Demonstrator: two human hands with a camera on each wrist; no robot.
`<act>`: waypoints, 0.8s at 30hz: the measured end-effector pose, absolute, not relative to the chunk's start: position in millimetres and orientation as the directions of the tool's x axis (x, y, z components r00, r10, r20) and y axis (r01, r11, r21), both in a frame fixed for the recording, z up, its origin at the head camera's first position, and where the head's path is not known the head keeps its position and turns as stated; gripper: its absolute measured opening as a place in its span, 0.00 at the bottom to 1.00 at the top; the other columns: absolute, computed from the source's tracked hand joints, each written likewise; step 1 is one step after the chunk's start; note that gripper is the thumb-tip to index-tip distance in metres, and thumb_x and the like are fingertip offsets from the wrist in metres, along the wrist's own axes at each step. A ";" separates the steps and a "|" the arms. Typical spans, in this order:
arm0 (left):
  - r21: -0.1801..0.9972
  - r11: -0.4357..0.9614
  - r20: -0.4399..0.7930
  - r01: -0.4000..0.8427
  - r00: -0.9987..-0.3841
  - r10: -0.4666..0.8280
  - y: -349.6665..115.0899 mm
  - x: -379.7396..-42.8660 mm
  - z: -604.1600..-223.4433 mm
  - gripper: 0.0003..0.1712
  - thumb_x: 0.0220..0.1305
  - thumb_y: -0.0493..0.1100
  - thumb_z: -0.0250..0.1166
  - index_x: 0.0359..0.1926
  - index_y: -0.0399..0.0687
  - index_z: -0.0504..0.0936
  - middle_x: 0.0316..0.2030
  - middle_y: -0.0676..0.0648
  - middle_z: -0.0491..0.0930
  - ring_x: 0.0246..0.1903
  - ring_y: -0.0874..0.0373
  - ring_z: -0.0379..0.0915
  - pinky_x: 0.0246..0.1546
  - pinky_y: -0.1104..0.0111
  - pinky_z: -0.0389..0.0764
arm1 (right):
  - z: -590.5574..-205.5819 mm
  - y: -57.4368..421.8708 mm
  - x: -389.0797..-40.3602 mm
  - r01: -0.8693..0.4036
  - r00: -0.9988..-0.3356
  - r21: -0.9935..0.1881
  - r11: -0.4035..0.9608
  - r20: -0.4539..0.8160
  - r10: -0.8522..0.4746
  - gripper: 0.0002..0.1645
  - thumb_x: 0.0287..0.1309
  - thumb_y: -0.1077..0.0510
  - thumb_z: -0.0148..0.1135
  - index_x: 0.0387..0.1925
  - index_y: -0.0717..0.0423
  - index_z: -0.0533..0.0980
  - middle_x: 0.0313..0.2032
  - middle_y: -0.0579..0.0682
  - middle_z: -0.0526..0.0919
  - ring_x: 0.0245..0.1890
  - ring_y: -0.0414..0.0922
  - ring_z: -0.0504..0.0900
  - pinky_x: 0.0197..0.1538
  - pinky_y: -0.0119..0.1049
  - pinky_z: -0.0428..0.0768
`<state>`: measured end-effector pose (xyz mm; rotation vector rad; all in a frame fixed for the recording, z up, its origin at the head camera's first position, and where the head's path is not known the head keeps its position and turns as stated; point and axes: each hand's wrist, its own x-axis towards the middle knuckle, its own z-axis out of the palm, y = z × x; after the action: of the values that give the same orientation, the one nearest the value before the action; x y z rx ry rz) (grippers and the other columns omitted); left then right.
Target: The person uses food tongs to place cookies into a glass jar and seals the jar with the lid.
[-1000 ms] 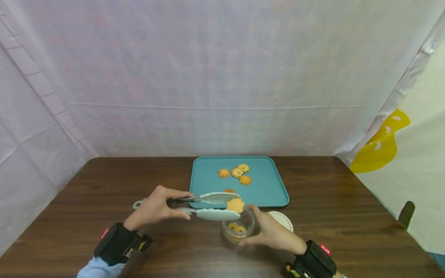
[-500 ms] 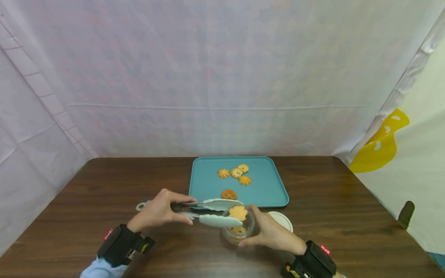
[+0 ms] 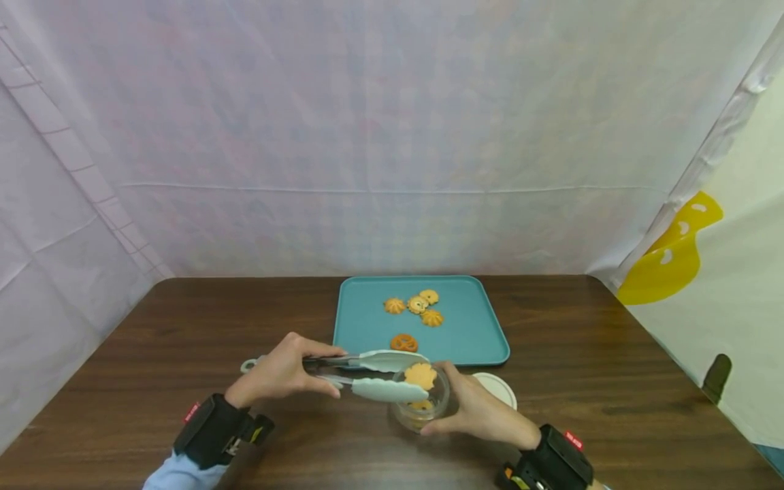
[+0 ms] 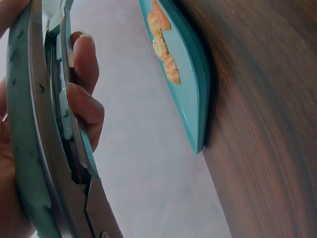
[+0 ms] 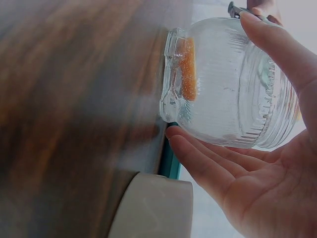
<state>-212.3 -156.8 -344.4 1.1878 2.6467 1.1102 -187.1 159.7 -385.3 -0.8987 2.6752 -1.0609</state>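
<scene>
In the head view my left hand [image 3: 278, 374] holds a pair of tongs [image 3: 388, 390] with pale green scalloped tips. Between those tips sits a flower-shaped cookie [image 3: 420, 376], over the mouth of a clear glass jar [image 3: 407, 418]. My right hand [image 3: 474, 405] grips the jar's right side, thumb and fingers spread round it. The right wrist view shows the jar [image 5: 218, 99] on the table, with a cookie [image 5: 188, 69] at its bottom. Close up in the left wrist view are the tongs' metal and green handles [image 4: 42, 124]; their tips are out of that view.
Behind the hands lies a teal tray [image 3: 471, 333]. On it are a pretzel-shaped cookie [image 3: 404, 342] near the front and several round cookies [image 3: 418, 304] farther back. A round white lid [image 3: 497, 389] rests on the wooden table [image 3: 582, 381] beyond my right hand.
Over the second, my left hand brought the tongs and cookie right and down over the jar mouth, uncovering the pretzel-shaped cookie. They barely move in the last half second. My right hand stays put.
</scene>
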 end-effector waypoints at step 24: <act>0.607 0.449 0.253 0.655 -0.696 0.672 -159.9 -215.8 -347.3 0.36 0.41 0.57 0.69 0.50 0.42 0.77 0.44 0.44 0.79 0.27 0.63 0.74 0.25 0.71 0.67 | -386.7 159.8 -187.4 -0.538 -0.797 -0.631 0.559 0.162 -0.582 0.48 0.37 0.37 0.68 0.53 0.61 0.61 0.45 0.50 0.76 0.45 0.46 0.75 0.46 0.38 0.73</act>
<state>-215.8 -159.9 -347.3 1.2159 2.6537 1.0945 -187.4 159.8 -386.7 -0.9769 2.7163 -1.0650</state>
